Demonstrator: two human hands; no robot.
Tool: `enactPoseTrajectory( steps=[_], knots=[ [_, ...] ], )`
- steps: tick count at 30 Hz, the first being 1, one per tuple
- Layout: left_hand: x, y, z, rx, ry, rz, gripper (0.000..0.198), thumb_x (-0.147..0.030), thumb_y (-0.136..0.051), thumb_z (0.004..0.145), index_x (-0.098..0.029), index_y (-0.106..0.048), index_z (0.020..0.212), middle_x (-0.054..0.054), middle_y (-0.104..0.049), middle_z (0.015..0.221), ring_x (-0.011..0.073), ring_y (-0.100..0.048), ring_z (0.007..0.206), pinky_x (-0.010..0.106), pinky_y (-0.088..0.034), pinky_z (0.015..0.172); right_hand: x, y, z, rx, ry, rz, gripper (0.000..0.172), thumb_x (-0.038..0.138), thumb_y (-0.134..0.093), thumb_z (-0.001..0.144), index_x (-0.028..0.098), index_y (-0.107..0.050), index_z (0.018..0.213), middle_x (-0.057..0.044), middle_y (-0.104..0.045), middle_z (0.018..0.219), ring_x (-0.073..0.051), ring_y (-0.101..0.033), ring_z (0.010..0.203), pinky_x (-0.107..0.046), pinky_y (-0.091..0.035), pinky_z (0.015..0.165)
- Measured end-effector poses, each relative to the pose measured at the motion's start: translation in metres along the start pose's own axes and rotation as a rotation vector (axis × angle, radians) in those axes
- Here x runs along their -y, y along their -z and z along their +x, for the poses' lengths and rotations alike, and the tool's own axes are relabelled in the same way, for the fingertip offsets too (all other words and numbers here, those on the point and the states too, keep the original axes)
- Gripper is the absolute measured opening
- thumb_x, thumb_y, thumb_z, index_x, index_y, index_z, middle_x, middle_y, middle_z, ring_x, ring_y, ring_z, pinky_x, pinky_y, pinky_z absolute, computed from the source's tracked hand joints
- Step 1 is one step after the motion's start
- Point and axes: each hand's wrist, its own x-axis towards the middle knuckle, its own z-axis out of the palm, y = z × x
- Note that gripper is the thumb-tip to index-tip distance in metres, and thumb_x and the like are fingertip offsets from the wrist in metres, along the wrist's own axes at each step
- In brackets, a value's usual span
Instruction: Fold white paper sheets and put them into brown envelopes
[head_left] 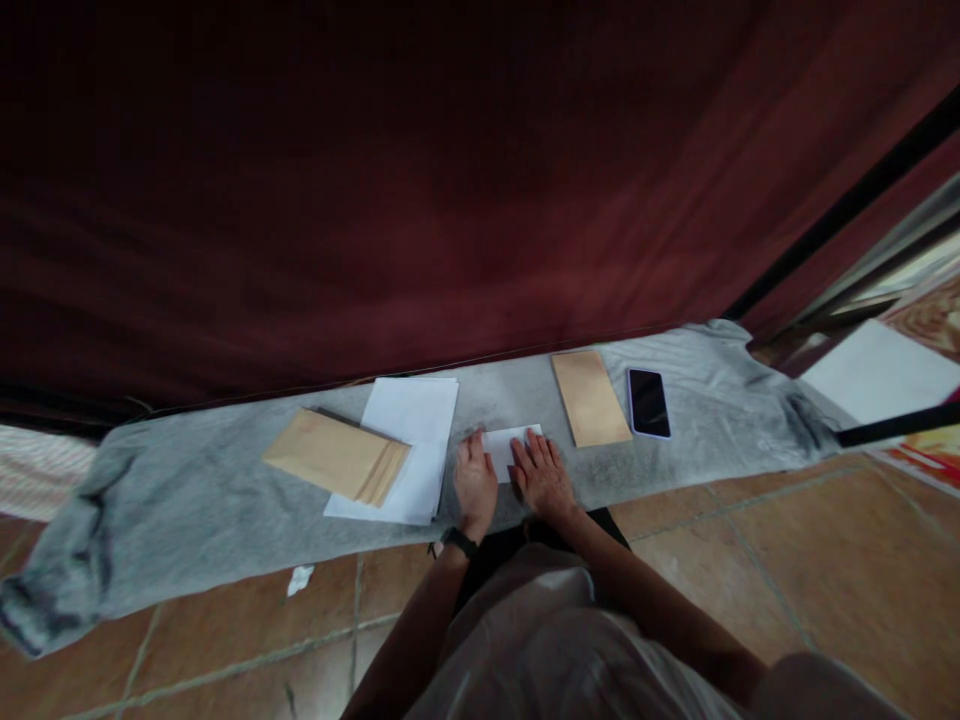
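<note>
A small white sheet of paper [501, 452], apparently folded, lies on the grey cloth in front of me. My left hand [475, 482] rests flat on its left end, fingers stretched out. On the right end my right hand [543, 478] presses down with its fingers spread. Both hands are open and partly cover the paper. Left of them is a stack of white paper sheets [412, 415], with several brown envelopes [326, 452] fanned across it. Another brown envelope [592, 398] lies to the right, beyond my right hand.
A phone [649, 403] with a pale purple edge lies right of the single envelope. The grey cloth [195, 500] covers a long, narrow surface against a dark red curtain [450, 200]. A crumpled white scrap [300, 579] is on the tiled floor [240, 620].
</note>
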Motion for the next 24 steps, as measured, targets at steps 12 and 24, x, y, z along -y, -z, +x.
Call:
enactPoseTrajectory(
  steps=[12, 24],
  knots=[
    [0.004, -0.015, -0.023, 0.246, -0.452, 0.179, 0.063, -0.043, -0.038, 0.102, -0.012, -0.031, 0.157, 0.014, -0.032, 0.164, 0.025, -0.024, 0.154, 0.047, -0.023, 0.125, -0.003, 0.0, -0.001, 0.052, 0.024, -0.061, 0.056, 0.032, -0.044, 0.102, 0.019, -0.038, 0.156, -0.016, -0.033, 0.163, -0.033, -0.031, 0.15, -0.054, -0.028, 0.119],
    [0.03, -0.005, -0.019, 0.215, -0.409, 0.273, 0.059, -0.038, -0.038, 0.103, -0.016, -0.032, 0.158, 0.013, -0.029, 0.165, 0.0262, -0.023, 0.154, 0.05, -0.021, 0.125, -0.019, 0.001, -0.01, -0.017, -0.017, -0.025, 0.058, 0.031, -0.034, 0.106, 0.006, -0.028, 0.158, -0.02, -0.036, 0.16, -0.031, -0.034, 0.149, -0.051, -0.029, 0.12]
  ],
)
